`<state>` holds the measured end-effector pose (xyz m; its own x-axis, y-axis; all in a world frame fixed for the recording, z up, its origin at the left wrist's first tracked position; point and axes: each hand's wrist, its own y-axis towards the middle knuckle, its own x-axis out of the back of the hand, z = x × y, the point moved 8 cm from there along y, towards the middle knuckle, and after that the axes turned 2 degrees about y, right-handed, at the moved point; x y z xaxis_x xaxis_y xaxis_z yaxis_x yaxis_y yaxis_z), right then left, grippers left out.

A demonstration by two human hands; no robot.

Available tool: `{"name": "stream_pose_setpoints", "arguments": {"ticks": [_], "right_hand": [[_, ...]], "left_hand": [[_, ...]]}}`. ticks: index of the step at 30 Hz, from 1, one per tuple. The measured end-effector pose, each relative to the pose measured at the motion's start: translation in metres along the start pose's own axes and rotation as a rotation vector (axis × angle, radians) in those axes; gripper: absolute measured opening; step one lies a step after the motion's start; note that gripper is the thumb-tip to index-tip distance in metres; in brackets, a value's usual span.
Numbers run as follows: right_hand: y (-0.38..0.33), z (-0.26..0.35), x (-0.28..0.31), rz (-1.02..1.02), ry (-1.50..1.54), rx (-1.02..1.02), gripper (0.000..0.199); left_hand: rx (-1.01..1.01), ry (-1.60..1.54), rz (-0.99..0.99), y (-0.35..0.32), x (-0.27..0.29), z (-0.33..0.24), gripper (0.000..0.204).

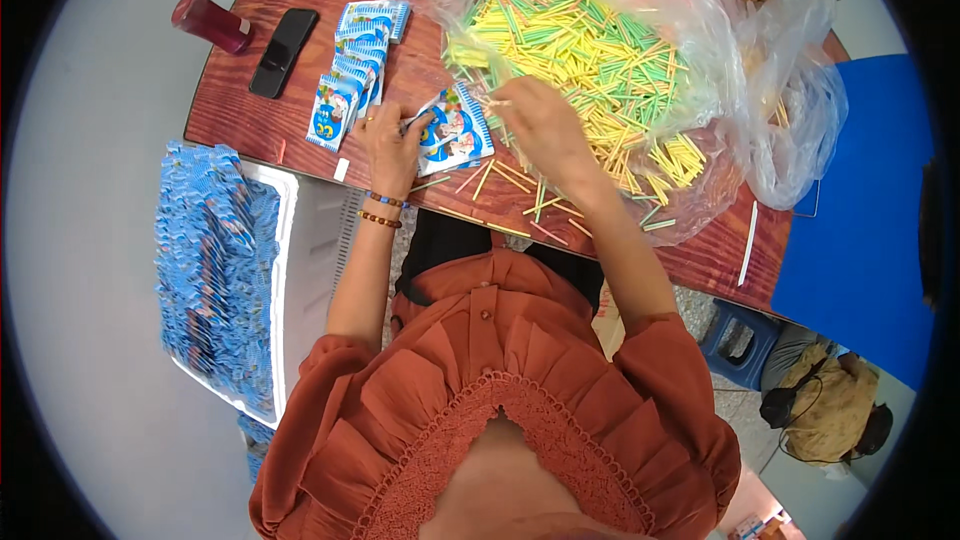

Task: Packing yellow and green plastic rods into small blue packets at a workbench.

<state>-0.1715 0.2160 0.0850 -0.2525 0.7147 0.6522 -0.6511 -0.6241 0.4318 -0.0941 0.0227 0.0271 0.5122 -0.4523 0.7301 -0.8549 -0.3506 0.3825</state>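
Clear bag: coloured sticks | left hand grasping packet | right hand pinching sticks

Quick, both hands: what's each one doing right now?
Left hand: closed on a small blue-and-white packet, holding it on the table.
Right hand: fingers pinched at the yellow and green sticks; grip cannot be told.

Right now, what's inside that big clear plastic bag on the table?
The clear plastic bag holds a heap of thin yellow and green sticks, a few pinkish. Some spill out onto the table. The right hand covers part of the pile; anything beneath the heap is hidden.
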Motion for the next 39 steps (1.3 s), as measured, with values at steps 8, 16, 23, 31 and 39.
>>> {"name": "stream_pose_setpoints", "arguments": {"ticks": [8,16,23,31,39], "right_hand": [[0.037,0.000,-0.043,0.071,0.089,-0.063,0.017],[0.011,-0.020,-0.044,0.151,0.802,-0.494,0.007],[0.000,-0.022,-0.021,0.003,0.913,-0.471,0.007],[-0.009,-0.031,-0.004,-0.032,0.748,-0.482,0.015],[-0.010,-0.007,0.037,-0.141,0.597,-0.059,0.025]], "left_hand": [[-0.067,-0.232,-0.149,0.000,0.028,-0.012,0.018],[0.415,-1.161,0.019,0.006,0.004,-0.020,0.006],[0.570,-1.309,-0.003,-0.002,-0.021,-0.035,0.010],[0.642,-1.351,-0.056,-0.005,-0.033,-0.049,0.016],[0.687,-1.434,-0.047,-0.003,-0.039,-0.053,0.021]]}}
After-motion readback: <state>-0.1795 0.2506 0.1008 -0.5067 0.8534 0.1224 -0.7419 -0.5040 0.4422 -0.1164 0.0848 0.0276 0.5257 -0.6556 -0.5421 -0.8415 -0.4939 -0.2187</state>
